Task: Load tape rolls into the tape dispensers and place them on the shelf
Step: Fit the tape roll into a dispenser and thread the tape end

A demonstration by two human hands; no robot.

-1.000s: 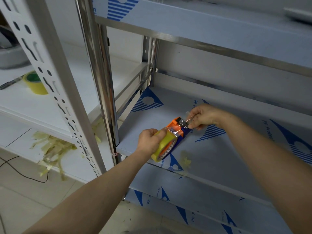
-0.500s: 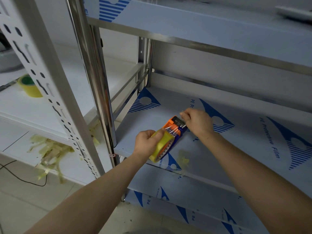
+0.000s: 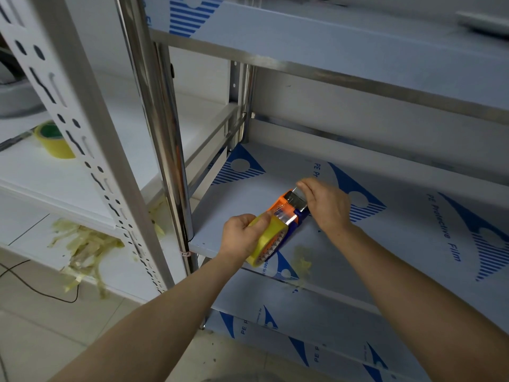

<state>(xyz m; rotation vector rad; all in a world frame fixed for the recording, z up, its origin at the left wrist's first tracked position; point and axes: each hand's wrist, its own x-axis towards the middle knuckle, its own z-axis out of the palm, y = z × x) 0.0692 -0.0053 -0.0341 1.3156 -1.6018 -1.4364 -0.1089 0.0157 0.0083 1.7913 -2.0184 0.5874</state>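
Your left hand (image 3: 242,238) is wrapped around the yellow tape roll (image 3: 268,245) that sits in the orange and blue tape dispenser (image 3: 289,213), fingers curled over the roll's upper rim and thumb pressed to its near side. The roll and dispenser are held in the air just above the front left corner of the steel shelf (image 3: 399,244), tilted so the dispenser's cutter end points up and away from you. A band of clear tape runs from the roll over the orange front of the dispenser.

Your right hand (image 3: 326,205) is at that far end, directly beyond your left hand, with the dispenser between the two. Its fingers are drawn together and bent down onto the metal cutter plate (image 3: 298,199), the fingertips (image 3: 301,184) pinching at the tape end there; you cannot see from here whether the tape itself is caught between them.

The shelf under both hands is covered in white protective film with blue triangles, and a crumpled scrap of yellowish tape (image 3: 301,259) lies on it just beside the roll, near the front edge. On the white rack to your left, a second yellow tape roll (image 3: 53,140) stands on its flat side, well apart from your hands, partly hidden behind the perforated upright (image 3: 91,150). A heap of tape strips (image 3: 85,249) lies on that rack's lower board.
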